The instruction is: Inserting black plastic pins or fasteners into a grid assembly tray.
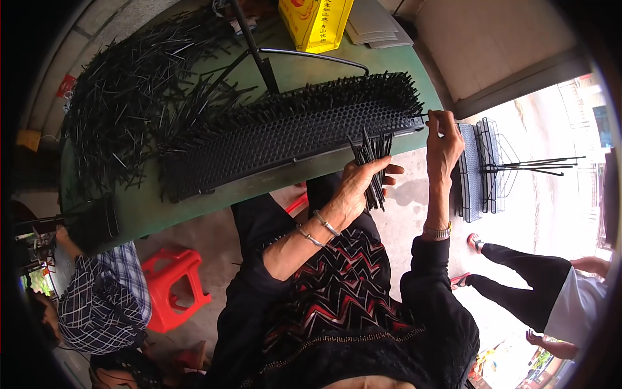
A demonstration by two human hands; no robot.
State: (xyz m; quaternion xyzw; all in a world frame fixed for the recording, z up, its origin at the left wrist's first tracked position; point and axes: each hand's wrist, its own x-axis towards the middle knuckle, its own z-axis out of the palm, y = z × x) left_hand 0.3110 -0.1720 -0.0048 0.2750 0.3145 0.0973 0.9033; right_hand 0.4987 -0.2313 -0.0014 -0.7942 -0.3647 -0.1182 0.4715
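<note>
- Green table (146, 211)
- Red plastic stool (175, 275) on grey floor (409, 165)
- Beige wall (495, 48), upper right
- Strong daylight washing out the right side
- Bluish patch (602, 123), far right, possibly a window

Lettering is noted on the yellow container (311, 29) standing on the far part of the green worktop (395, 59). Its narrow right-hand panel carries a vertical column of dark Chinese characters. The broader face beside it shows red printing, seen obliquely; any wording there is not clear. The upper part of the container is cut off by the picture edge. A small red patch (67, 85) at the worktop's left side bears a pale mark, too small to read.
</note>
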